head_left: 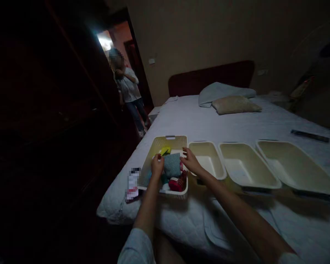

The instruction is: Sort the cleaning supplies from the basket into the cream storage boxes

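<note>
A cream plastic basket (169, 140) with perforated walls stands near the bed's front left corner. Inside it are a grey-blue folded cloth (172, 165), a yellow item (165, 150) and a dark red bottle-like item (176, 184). My left hand (157, 165) is over the basket at the cloth's left edge, fingers pinched together; what they hold, if anything, is hidden. On the cloth's other side, my right hand (191, 161) has its fingers apart, the thumb close to the cloth's right edge. Other small things lie partly hidden under the cloth.
Three cream bins, a near one (221, 167), a middle one (236, 179) and a right one (280, 179), stand in a row on the bed (181, 121). A dark remote-like object (310, 136) and a pillow (236, 105) lie beyond. Another person (129, 88) stands by the doorway.
</note>
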The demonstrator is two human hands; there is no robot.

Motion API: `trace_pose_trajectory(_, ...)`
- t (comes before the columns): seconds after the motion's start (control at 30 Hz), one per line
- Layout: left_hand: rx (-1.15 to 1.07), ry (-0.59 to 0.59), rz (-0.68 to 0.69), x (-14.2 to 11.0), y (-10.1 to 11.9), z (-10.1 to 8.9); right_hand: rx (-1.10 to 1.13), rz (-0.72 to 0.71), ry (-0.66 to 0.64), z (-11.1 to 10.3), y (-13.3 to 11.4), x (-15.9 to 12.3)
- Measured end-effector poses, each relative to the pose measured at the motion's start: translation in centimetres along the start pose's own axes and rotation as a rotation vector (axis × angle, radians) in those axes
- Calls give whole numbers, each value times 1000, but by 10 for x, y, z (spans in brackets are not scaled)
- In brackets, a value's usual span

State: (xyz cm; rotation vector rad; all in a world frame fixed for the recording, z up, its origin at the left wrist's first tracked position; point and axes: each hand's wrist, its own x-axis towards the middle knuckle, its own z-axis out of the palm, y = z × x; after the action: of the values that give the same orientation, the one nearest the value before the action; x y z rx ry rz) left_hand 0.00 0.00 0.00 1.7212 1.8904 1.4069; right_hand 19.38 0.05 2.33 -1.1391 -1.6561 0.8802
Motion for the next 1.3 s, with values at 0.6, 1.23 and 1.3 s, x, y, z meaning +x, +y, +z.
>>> trace_pose_trajectory(0.6, 34, -11, -7, -3, -1, 1, -366, 229, -67, 52, 9, 29)
trace_pose_trajectory(1.23, 0, 53, -66, -1, -2, -2, 20, 171, 40, 22, -6, 23)
trace_pose_trajectory(1.3, -3, 56, -75, -2, 1, -4, 119, 127, 75, 11, -13, 22)
